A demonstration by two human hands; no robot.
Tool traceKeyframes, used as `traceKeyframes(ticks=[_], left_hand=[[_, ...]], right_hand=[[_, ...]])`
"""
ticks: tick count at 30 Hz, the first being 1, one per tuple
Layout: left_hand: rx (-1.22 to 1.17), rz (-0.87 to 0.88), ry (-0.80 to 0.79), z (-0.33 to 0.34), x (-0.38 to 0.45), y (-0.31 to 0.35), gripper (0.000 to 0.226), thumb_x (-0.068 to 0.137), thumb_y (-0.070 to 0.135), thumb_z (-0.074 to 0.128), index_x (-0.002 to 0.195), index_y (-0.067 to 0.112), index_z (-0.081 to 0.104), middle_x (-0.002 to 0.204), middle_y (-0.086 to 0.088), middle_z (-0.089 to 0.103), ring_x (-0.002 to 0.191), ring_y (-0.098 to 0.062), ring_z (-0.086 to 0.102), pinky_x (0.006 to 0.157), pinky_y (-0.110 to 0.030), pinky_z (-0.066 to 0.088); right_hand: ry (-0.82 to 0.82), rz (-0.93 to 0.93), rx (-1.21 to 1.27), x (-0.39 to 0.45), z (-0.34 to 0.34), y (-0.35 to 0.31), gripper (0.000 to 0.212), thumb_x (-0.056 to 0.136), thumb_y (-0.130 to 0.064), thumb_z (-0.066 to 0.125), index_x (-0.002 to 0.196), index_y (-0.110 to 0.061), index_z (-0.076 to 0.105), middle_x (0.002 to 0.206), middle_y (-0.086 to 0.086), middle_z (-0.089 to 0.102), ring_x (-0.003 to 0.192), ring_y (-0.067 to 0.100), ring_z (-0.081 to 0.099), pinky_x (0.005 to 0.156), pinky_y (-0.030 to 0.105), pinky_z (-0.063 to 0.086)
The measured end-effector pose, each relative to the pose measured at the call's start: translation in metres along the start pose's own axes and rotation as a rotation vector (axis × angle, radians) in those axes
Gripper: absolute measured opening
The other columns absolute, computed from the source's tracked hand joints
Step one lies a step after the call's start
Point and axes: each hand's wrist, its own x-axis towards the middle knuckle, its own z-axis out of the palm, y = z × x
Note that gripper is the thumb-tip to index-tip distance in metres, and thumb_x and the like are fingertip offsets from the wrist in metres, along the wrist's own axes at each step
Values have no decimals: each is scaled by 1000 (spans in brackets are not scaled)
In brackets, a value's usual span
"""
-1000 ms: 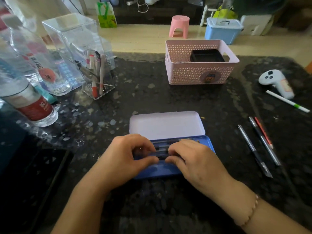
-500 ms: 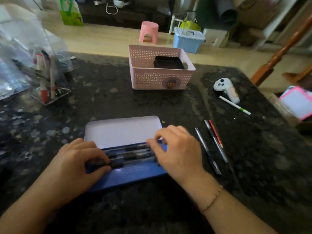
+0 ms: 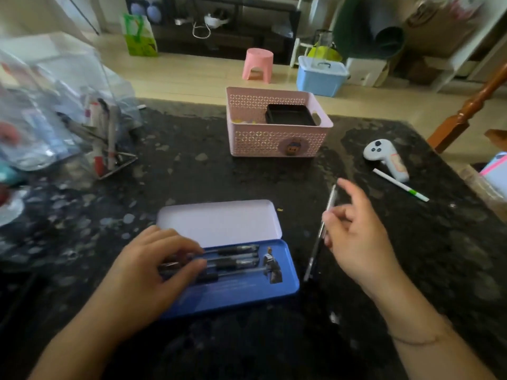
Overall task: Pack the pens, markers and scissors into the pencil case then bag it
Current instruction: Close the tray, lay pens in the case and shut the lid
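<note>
The blue tin pencil case lies open on the dark table, its pale lid folded back. Three dark pens lie side by side inside it. My left hand covers their left ends, thumb and fingers closed around them. To the right of the case, my right hand pinches a silver and black pen that points away from me. A white marker with a green band lies further right. The other loose pens are hidden behind my right hand.
A pink perforated basket holding a black tray stands behind the case. A white controller lies at the right. At the left, a clear holder with pens and scissors stands among clear plastic bags and bottles.
My right hand left the case, moved right and took hold of a loose pen. My left hand stayed on the pens in the case. The view swung to the right.
</note>
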Motion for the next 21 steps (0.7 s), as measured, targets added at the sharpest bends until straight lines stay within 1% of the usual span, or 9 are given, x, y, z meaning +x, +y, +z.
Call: traceKeyframes(ticks=[1,3,6,8,10,12,15,17,21], left_hand=[[-120,-42,31,-1,0,6,22,80,49,58,86,31,71,80,18,67,80,-2,62,72,-17,46],[-406,-128,25,-2,1,17,26,82,45,57,94,27,72,85,13,72,78,-1,65,71,-16,48],[-597,-179,12,-1,0,23,27,78,40,65,96,22,72,81,-1,73,65,-16,62,62,-28,50],[-556,-185,30,-2,0,23,23,71,32,76,92,23,72,76,-2,71,61,-27,60,58,-30,49],[-448,-176,34,-5,1,19,18,68,24,82,84,24,73,69,1,68,56,-21,57,55,-24,46],[-320,-167,9,-10,-1,16,15,69,19,83,79,25,73,64,10,65,54,-6,55,57,-15,43],[-234,-210,-62,-21,-6,5,9,75,19,78,78,27,74,68,15,68,64,-6,63,61,-13,44],[-177,-214,-131,-28,-9,-1,5,77,25,76,79,30,74,77,15,68,77,-7,63,69,-15,46],[59,-150,-305,-27,-11,-6,2,77,36,73,78,36,72,86,20,58,93,-2,46,80,-19,43]], right_hand=[[-31,36,307,-8,5,-15,50,94,-8,53,135,-33,39,79,4,65,63,15,61,55,32,49],[-111,114,733,-24,20,-34,42,93,-2,52,125,-28,44,77,8,66,58,19,62,50,27,50],[-126,167,883,-40,40,-47,34,92,0,52,114,-25,44,75,10,69,63,24,67,55,27,55],[-101,234,921,-43,47,-48,30,92,0,52,109,-25,45,73,9,70,64,26,69,56,27,56],[-113,275,898,-43,49,-47,29,91,-1,54,107,-23,45,73,10,71,66,27,71,56,28,56],[-163,220,750,-41,46,-39,22,88,-5,60,101,-20,49,72,10,71,65,30,70,52,27,53],[-214,0,192,-35,34,-22,12,81,-26,71,77,-23,60,64,3,65,56,15,62,49,20,45],[-290,-101,-156,-33,30,-13,22,75,-45,71,68,-25,63,61,-7,63,52,6,53,48,19,42],[-363,-270,-636,-41,37,-6,37,73,-70,53,67,-34,59,64,-17,59,69,0,48,54,21,41]])
